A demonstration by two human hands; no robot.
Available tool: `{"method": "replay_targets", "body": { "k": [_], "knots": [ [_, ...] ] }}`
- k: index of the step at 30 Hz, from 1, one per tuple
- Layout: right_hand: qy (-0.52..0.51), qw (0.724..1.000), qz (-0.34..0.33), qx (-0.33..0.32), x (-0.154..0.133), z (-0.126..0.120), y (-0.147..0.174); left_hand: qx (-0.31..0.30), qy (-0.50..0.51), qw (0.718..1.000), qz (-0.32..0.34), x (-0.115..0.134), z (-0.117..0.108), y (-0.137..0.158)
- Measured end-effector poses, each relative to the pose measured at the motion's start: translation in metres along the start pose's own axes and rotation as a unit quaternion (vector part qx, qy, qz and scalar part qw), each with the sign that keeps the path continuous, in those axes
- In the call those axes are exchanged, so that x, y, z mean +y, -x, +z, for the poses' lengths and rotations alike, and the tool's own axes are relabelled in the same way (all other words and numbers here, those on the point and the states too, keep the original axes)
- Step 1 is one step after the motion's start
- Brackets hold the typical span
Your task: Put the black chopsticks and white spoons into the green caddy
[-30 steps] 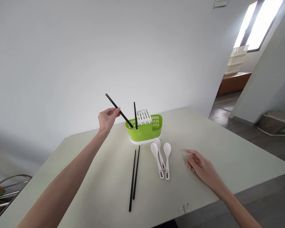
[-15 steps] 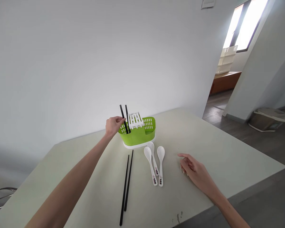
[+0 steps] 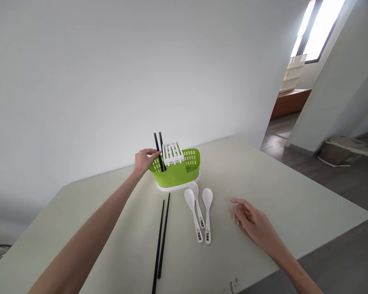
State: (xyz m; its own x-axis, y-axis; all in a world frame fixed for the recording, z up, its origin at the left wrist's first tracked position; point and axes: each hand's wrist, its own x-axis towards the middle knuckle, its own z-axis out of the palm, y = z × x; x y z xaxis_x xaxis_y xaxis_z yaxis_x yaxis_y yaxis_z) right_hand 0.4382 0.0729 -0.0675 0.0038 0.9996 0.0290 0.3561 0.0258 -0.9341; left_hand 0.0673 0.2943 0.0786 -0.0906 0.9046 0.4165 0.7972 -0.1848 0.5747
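My left hand (image 3: 144,160) pinches black chopsticks (image 3: 157,146) that stand upright in the left compartment of a green cutlery basket (image 3: 174,175). More black chopstick ends (image 3: 161,141) rise just to the right of its fingertips, partly hidden lower down. A white slotted cover (image 3: 173,153) sits over the basket's middle. Two loose black chopsticks (image 3: 161,241) lie on the table in front of it. To their right are three white spoons (image 3: 207,212), two of them overlapping. My right hand (image 3: 250,220) rests near the spoons, holding nothing, index finger stretched and the others loosely curled.
The pale table (image 3: 116,228) reaches back to a white wall (image 3: 110,81). At the right, past the table edge, a lidded bin (image 3: 343,152) stands on the dark floor. A window (image 3: 322,28) and pale stacked shelves (image 3: 294,73) are farther off.
The view has shifted slightly. The standing chopsticks have come a little closer together at their tops, and the basket has moved slightly left with my left hand. My right hand has stayed put.
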Motion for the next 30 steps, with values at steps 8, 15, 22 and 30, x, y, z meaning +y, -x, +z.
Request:
{"method": "replay_targets", "body": {
  "k": [8, 15, 22, 30],
  "knots": [
    [-0.009, 1.000, -0.005, 0.004, 0.001, 0.001, 0.001, 0.026, 0.047, 0.998, 0.024, 0.001, -0.012, 0.021],
    [0.002, 1.000, -0.011, 0.017, -0.001, 0.000, 0.000, 0.096, 0.026, 0.995, 0.011, -0.012, -0.034, 0.114],
    [0.001, 0.999, -0.017, 0.032, 0.002, 0.000, 0.002, -0.195, -0.071, 0.978, -0.023, -0.013, -0.037, 0.235],
    [0.010, 0.999, -0.009, 0.033, 0.006, -0.003, 0.006, -0.227, -0.141, 0.963, -0.030, 0.000, -0.053, 0.270]
  ]
}}
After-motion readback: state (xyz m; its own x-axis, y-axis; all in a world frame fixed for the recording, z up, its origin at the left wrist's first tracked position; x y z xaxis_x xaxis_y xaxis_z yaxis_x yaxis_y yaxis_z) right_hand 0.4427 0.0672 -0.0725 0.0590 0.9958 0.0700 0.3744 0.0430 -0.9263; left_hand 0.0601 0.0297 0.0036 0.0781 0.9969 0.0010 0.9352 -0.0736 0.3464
